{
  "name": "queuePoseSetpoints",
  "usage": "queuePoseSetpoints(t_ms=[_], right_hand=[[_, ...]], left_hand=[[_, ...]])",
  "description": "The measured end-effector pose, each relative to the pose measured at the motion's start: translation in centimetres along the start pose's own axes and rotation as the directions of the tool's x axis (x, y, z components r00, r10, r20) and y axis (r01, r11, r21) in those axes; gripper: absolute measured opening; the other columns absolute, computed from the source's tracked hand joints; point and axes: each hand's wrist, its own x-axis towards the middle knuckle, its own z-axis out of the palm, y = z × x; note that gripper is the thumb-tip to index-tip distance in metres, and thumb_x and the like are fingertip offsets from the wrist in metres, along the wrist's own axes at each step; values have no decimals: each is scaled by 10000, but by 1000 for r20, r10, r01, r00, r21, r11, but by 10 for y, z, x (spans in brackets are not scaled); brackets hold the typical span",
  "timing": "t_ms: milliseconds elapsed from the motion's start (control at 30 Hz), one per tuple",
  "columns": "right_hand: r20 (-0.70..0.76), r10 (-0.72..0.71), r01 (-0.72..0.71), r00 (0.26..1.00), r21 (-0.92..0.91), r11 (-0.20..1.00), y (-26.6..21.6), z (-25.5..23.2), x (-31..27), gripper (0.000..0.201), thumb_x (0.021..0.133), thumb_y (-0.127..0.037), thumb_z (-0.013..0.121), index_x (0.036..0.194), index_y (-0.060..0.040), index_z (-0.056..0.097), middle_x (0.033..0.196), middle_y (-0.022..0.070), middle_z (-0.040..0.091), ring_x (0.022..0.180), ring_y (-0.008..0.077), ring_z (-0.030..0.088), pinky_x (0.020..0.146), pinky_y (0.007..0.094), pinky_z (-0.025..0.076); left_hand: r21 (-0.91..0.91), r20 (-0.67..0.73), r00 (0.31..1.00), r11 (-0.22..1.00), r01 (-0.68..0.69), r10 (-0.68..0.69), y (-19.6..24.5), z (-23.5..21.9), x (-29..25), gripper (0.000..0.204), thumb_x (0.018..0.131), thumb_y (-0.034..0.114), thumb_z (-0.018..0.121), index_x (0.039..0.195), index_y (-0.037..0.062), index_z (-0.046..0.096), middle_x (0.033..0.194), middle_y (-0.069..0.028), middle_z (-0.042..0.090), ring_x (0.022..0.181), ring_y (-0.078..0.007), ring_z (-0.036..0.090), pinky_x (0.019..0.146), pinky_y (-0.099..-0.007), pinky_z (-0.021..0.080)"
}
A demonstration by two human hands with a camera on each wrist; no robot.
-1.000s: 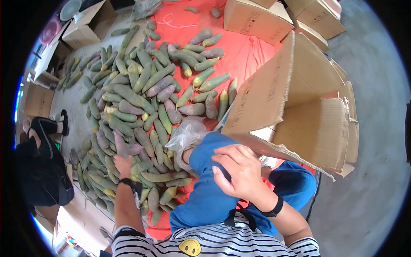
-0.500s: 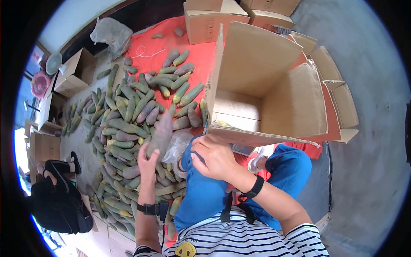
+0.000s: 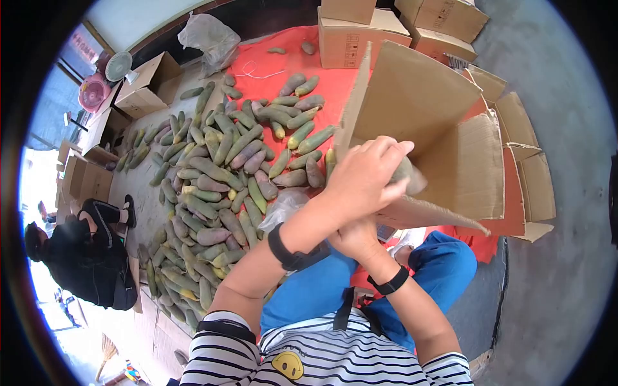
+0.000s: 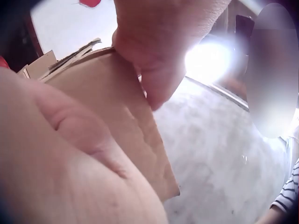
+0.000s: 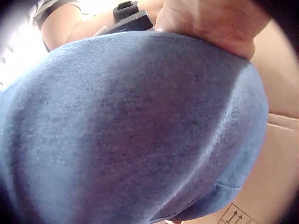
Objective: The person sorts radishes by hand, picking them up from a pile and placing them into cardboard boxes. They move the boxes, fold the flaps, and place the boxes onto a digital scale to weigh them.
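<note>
In the head view, the left hand [image 3: 365,175] reaches across the right one and grips a gourd-like vegetable [image 3: 403,171] at the mouth of an upright cardboard box [image 3: 473,154]. Blurred greyish green shows beyond its fingers. The right hand [image 3: 356,237] is below the left, against the near side of the box, its fingers mostly hidden. The left wrist view shows skin close up beside a cardboard edge [image 4: 126,107]. A blue trouser knee [image 5: 140,116] fills much of the right wrist view, with part of the right hand [image 5: 210,23] above it.
A large heap of green and purplish vegetables [image 3: 212,174] lies left of the box, partly on red sheeting [image 3: 277,51]. More boxes [image 3: 360,42] stand behind. A person in black [image 3: 90,264] is at the left. Blue trouser legs [image 3: 302,293] are below the box.
The left hand has carried the vegetable from the heap rightward to the box mouth, crossing above the right hand. The right hand moved from the knee to the box's near side.
</note>
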Motion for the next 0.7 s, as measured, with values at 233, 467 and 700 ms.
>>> queuePoseSetpoints(t_ms=[233,467,700], right_hand=[[146,129,-133,981,24,991,2,-2,-6,479,830,-271,598,1225,0,585,1222,204,614,1182,388,540,998,493,404],[47,7,-6,999,-23,1000,6,12,-10,477,840,-257,610,1247,-11,572,1260,206,588,1209,373,524,1033,473,382],[174,46,-41,984,-30,999,-17,1,8,311,773,-113,649,1073,-31,659,1104,163,647,1053,334,599,933,419,464]], left_hand=[[249,-66,986,960,-130,151,-7,6,-16,304,814,306,687,982,67,605,813,-60,552,726,-224,595,650,-354,475],[201,-84,988,973,-111,130,-7,8,-20,266,809,281,691,949,74,601,823,-55,559,739,-214,596,661,-354,473],[-117,-458,888,993,-9,-45,-45,-29,-46,357,782,98,703,1121,22,623,1151,-157,596,1012,-285,598,867,-371,494]])
